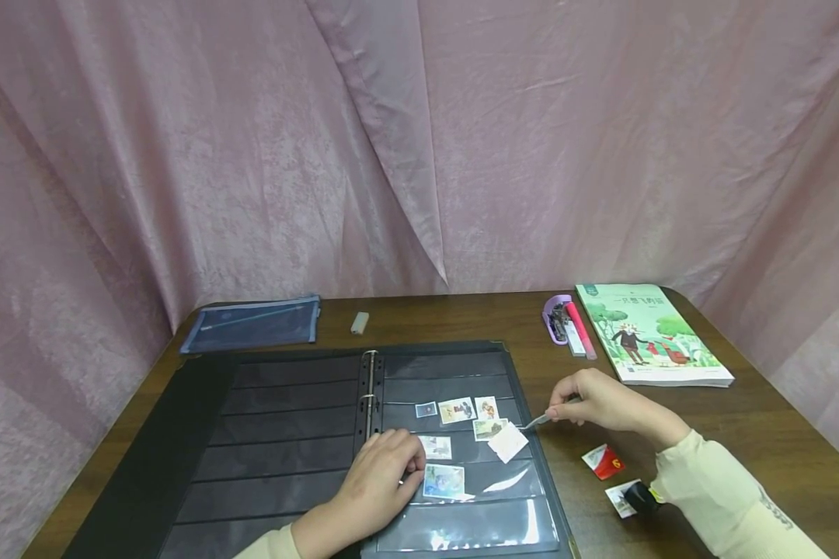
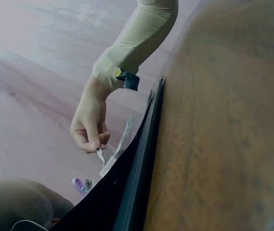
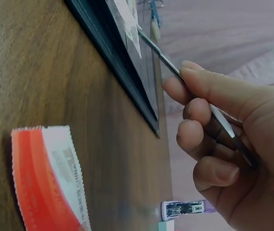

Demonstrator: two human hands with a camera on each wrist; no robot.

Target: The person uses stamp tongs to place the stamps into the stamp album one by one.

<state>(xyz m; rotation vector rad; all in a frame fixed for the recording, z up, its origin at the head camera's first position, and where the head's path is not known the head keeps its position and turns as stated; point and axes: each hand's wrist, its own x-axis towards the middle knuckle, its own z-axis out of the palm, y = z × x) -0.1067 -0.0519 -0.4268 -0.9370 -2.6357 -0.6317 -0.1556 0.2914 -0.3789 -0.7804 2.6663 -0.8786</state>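
My right hand (image 1: 590, 400) holds a pair of metal tweezers (image 3: 163, 58) between thumb and fingers. The tips meet a pale stamp (image 1: 508, 442), which lies tilted over the right page of a black stamp album (image 1: 266, 427). Part of another stamp (image 1: 488, 428) shows beneath it. Several more stamps sit on that page, among them a bluish one (image 1: 443, 481) beside my left hand (image 1: 384, 481). The left hand rests on the page near the rings, fingers loosely bent; its fingertips are partly hidden.
A red-and-white stamp (image 1: 604, 462) and another stamp (image 1: 622, 498) lie right of the album, near the right wrist's black camera. Farther back are a blue mesh pouch (image 1: 252, 324), an eraser (image 1: 360, 323), a purple stapler-like item (image 1: 555, 318), a pink stick (image 1: 580, 330) and a green book (image 1: 650, 334).
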